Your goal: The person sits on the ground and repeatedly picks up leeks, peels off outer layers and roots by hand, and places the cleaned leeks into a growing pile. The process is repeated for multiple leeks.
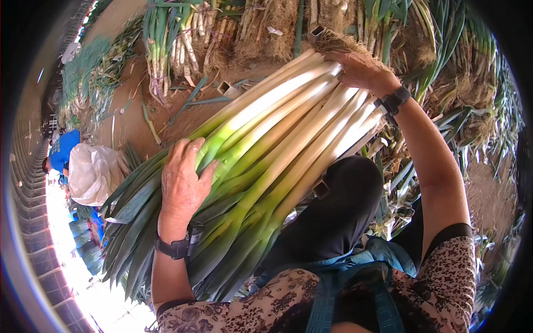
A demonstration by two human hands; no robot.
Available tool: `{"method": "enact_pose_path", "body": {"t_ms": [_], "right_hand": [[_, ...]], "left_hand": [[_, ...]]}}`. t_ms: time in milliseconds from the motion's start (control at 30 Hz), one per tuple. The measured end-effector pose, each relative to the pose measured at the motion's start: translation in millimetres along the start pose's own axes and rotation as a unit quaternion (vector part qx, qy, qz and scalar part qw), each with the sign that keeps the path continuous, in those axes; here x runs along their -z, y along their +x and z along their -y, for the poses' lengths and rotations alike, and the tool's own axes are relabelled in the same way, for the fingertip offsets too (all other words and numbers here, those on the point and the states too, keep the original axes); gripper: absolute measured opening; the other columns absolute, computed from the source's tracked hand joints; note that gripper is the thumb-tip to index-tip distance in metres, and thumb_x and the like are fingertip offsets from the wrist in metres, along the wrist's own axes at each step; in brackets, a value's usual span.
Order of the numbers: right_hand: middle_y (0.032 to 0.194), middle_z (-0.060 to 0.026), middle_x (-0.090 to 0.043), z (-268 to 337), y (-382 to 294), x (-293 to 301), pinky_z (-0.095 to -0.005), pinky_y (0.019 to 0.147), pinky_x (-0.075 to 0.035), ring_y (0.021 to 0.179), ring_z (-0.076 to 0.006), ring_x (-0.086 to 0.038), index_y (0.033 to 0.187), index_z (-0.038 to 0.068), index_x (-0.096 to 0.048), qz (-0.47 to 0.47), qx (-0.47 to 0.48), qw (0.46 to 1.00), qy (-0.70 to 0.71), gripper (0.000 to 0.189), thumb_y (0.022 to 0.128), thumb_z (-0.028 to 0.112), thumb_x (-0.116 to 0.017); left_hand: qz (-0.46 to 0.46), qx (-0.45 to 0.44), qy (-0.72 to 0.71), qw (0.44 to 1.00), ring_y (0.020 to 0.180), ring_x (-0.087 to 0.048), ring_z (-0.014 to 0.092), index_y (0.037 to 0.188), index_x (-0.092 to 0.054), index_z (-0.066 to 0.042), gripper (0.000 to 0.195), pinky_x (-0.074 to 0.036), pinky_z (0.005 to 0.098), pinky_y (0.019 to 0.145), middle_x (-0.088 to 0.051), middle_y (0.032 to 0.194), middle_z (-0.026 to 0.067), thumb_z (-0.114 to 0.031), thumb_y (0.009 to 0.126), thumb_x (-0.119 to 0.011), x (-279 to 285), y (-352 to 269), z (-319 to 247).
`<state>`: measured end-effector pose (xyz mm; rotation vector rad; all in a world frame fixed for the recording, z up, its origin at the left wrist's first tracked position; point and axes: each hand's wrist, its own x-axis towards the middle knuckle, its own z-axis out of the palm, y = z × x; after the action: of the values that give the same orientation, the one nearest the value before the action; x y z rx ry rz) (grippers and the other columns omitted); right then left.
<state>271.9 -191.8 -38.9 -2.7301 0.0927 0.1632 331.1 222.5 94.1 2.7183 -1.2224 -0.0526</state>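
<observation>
A large bundle of leeks or big green onions (pixel 275 137) lies slantwise before me, across a low metal support and by my knee. Its white shanks point to the upper right and its dark green leaves fan out to the lower left. My left hand (pixel 185 179) is wrapped over the outer stalks where white turns to green, thumb on top. At the root end, my right hand (pixel 362 70) grips the ends of the shanks, its fingers partly hidden by the fibrous roots (pixel 341 41). Square metal tube ends (pixel 227 89) poke out from beneath the bundle.
More bunches of onions with roots (pixel 266 37) line the ground ahead, and others (pixel 454 70) lie at right. Trimmed leaves and peelings (pixel 393 195) litter the soil beside my knee (pixel 354 191). A white plastic sack (pixel 93 175) and a person in blue (pixel 64 147) are at left.
</observation>
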Motion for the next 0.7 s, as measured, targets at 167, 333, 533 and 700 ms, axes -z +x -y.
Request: {"method": "enact_pose_path", "body": {"t_ms": [167, 333, 533, 700], "right_hand": [[0.120, -0.0136, -0.064, -33.2, 6.8, -26.6, -0.0370, 0.091, -0.052, 0.106, -0.0284, -0.063, 0.139, 0.013, -0.049, -0.060, 0.019, 0.998, 0.018, 0.055, 0.086, 0.009, -0.063], [0.124, -0.0134, -0.064, -41.4, -5.3, -33.6, -0.0397, 0.094, -0.051, 0.110, -0.0316, -0.062, 0.129, 0.008, -0.057, -0.057, 0.020, 0.997, 0.048, 0.041, 0.088, 0.009, -0.064], [0.121, -0.0141, -0.065, -17.4, -31.1, -13.4, -0.0404, 0.099, -0.049, 0.111, -0.0339, -0.061, 0.117, 0.002, -0.066, -0.083, 0.095, 0.988, 0.084, 0.029, 0.088, 0.009, -0.065], [0.119, -0.0129, -0.066, -18.6, -35.9, -19.7, -0.0408, 0.098, -0.049, 0.112, -0.0338, -0.061, 0.115, 0.005, -0.067, -0.092, 0.077, 0.992, 0.047, 0.028, 0.088, 0.012, -0.066]], "left_hand": [[-0.001, -0.032, 0.007, 0.999, 0.101, -0.055, 0.039, 0.115, -0.059, 0.003, 0.044, -0.046, 0.0468, 0.088, -0.057, 0.107, 0.0199, -0.015, 0.078, -0.077, -2.9, -5.9, -10.5], [-0.028, -0.073, 0.075, 0.994, 0.096, -0.054, 0.035, 0.115, -0.058, 0.002, 0.043, -0.045, 0.0470, 0.084, -0.057, 0.105, 0.0181, -0.013, 0.079, -0.076, 19.8, -20.5, -52.8], [0.011, -0.033, -0.031, 0.999, 0.094, -0.052, 0.036, 0.111, -0.063, 0.004, 0.034, -0.045, 0.0458, 0.082, -0.058, 0.102, 0.0181, -0.014, 0.084, -0.072, -20.8, -40.8, -37.8], [0.029, -0.022, -0.082, 0.996, 0.092, -0.052, 0.036, 0.106, -0.065, 0.005, 0.027, -0.045, 0.0460, 0.079, -0.059, 0.098, 0.0174, -0.005, 0.082, -0.071, -24.3, -36.5, -37.4]]}}
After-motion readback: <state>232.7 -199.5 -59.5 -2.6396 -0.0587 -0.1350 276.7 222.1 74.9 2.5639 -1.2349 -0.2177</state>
